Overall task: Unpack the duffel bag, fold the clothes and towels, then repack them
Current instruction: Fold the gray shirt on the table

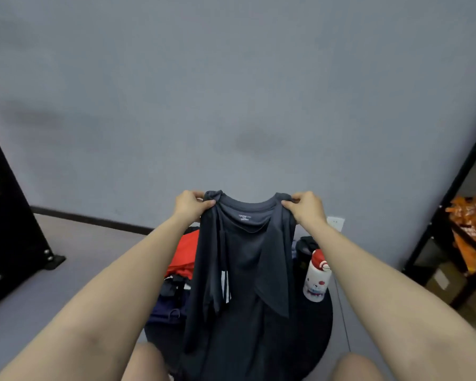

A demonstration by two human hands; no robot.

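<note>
A: Quick pass, what have I got in the hands?

B: I see the left hand (190, 205) pinching the left shoulder of the dark grey T-shirt (245, 259), thumb over the fabric, fingers curled behind. The right hand (307, 206) pinches the other shoulder the same way. Both are grasping cloth, arms stretched forward.

A: Where's the shirt?

B: Held up in front of me, collar on top, neck label facing the camera, body hanging straight down between my knees. Sleeves fall forward over the front.

A: Under it?

B: A round dark table (320, 325), mostly hidden by the shirt. On its left side there's red fabric (183, 253), then a black garment (173, 287), then a navy garment (166, 312) nearer me. A white bottle with a red cap (317, 276) stands upright on the right side, just beside the shirt's hem edge. A black object (307, 244) sits behind the bottle; I can't tell what it is.

A: Bag?

B: Can't tell which item is the duffel.
</note>
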